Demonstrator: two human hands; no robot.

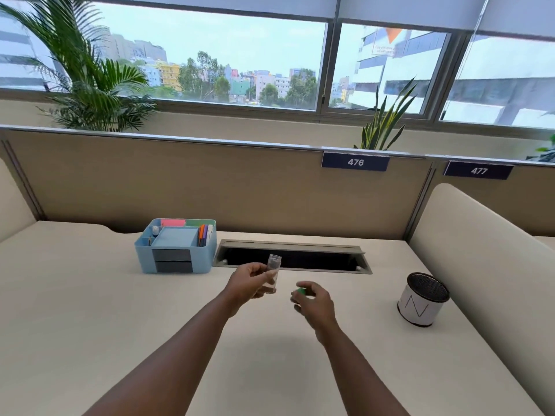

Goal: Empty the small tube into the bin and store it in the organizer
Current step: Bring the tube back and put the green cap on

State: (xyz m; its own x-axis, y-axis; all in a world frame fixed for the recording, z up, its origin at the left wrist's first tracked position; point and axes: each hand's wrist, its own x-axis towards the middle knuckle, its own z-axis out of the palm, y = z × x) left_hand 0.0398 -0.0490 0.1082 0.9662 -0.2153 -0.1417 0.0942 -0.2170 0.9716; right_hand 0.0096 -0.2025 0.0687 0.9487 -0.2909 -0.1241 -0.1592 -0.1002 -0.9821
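Head view, left hand (249, 282) holding uncapped tube (272, 273)

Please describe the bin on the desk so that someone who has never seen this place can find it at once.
On the cream desk, look right of the open cable trough, near the padded side divider. The bin is a small white cylinder with a black mesh inside and a thin "N" mark, unlike the blue boxy organizer far left.
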